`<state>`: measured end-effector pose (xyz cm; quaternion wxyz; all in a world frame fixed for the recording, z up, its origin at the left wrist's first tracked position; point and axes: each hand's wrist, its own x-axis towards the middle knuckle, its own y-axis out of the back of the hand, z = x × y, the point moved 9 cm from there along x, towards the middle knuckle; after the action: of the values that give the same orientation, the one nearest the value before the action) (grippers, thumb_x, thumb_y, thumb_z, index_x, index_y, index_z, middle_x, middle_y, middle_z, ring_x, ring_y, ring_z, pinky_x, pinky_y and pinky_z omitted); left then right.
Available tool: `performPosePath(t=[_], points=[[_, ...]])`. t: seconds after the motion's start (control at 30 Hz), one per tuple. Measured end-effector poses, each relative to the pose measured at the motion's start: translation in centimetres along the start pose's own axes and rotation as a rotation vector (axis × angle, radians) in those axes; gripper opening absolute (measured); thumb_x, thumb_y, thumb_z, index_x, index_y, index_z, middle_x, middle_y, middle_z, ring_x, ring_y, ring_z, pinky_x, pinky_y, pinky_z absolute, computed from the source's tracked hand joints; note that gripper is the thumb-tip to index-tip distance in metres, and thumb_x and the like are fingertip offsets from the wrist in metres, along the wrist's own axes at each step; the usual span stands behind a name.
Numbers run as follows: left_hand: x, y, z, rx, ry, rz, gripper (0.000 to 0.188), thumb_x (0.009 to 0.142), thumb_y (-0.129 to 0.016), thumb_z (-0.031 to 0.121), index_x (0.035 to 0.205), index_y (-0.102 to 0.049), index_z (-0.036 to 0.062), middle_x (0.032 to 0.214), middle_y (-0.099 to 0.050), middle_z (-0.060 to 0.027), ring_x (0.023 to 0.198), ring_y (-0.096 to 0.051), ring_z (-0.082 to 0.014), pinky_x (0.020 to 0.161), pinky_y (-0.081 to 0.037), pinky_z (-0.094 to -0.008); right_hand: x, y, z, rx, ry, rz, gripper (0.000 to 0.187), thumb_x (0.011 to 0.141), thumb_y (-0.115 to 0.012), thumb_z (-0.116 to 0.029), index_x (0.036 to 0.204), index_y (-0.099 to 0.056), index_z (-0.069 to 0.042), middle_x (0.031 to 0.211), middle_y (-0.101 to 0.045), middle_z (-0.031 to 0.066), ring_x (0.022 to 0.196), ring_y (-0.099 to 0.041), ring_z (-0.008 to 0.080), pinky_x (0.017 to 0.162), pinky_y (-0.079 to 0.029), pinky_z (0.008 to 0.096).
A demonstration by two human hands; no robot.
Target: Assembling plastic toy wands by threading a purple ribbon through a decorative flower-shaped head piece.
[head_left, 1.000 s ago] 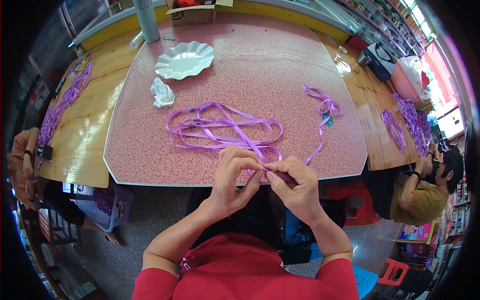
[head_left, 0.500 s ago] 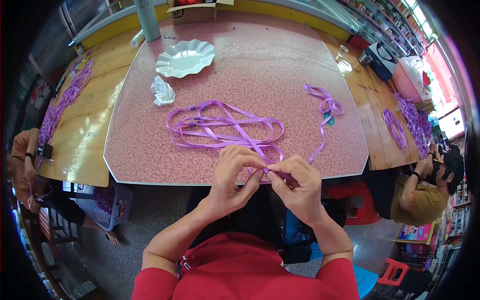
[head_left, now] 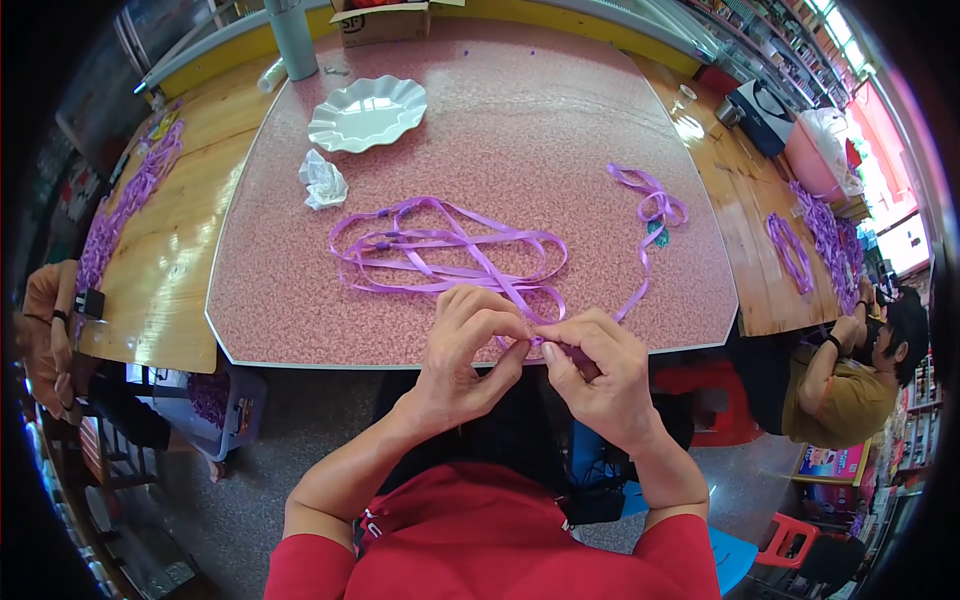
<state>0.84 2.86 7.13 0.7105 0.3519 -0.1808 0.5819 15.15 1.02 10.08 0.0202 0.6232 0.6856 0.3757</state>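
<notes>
At the near edge of the pink table, both my hands pinch a purple ribbon (head_left: 500, 283). My left hand (head_left: 468, 345) holds it between thumb and forefinger. Close beside it, my right hand (head_left: 600, 372) grips the same ribbon, and a small purple bit shows between the fingertips. Long loops of the ribbon lie on the table just beyond my hands, with dark purple bands at their far left end. A thinner ribbon tail (head_left: 645, 270) runs from near my right hand to a curled bunch (head_left: 660, 207) at the right, over a small green piece (head_left: 657, 234).
A white scalloped plate (head_left: 366, 115) and a crumpled tissue (head_left: 323, 182) sit at the far left of the table (head_left: 520, 130). Behind them stand a grey-green bottle (head_left: 292, 42) and a cardboard box (head_left: 385, 24). Ribbon piles (head_left: 130, 205) lie on wooden side tables. Other people sit left and right.
My fingertips have drawn slightly apart, my right hand shifting a little down and right. The ribbon loops stay in place. The person at the left has moved their hands.
</notes>
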Motion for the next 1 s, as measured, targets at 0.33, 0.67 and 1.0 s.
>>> performPosePath(t=[0.33, 0.67, 1.0], points=[[-0.1, 0.1, 0.0, 0.01, 0.008, 0.01, 0.027, 0.074, -0.073, -0.004, 0.096, -0.062, 0.0064, 0.096, -0.062, -0.0104, 0.093, -0.059, -0.0285, 0.085, -0.044, -0.0396, 0.1, 0.1, 0.0, 0.012, -0.057, -0.013, 0.01, 0.084, -0.076, 0.0, 0.093, -0.072, -0.002, 0.078, -0.057, 0.0028, 0.059, -0.047, 0.007, 0.051, -0.036, 0.0245], [-0.2, 0.2, -0.2, 0.006, 0.0, 0.016, 0.028, 0.073, -0.073, -0.005, 0.096, -0.063, 0.007, 0.097, -0.062, -0.0095, 0.092, -0.059, -0.0274, 0.085, -0.043, -0.0386, -0.6, -0.5, 1.4, 0.253, -0.238, -0.047, 0.014, 0.087, -0.075, -0.002, 0.101, -0.075, -0.001, 0.087, -0.064, 0.0035, 0.066, -0.055, 0.0062, 0.057, -0.041, 0.0207], [-0.4, 0.7, 0.8, 0.069, -0.103, 0.066, 0.029, 0.073, -0.075, -0.005, 0.096, -0.064, 0.0108, 0.096, -0.062, -0.0069, 0.088, -0.057, -0.0257, 0.083, -0.041, -0.0409, 0.0, -0.4, 1.0, 0.053, -0.197, -0.11, 0.011, 0.089, -0.072, -0.002, 0.1, -0.074, -0.001, 0.085, -0.063, 0.0022, 0.069, -0.053, 0.0048, 0.057, -0.039, 0.0219]])
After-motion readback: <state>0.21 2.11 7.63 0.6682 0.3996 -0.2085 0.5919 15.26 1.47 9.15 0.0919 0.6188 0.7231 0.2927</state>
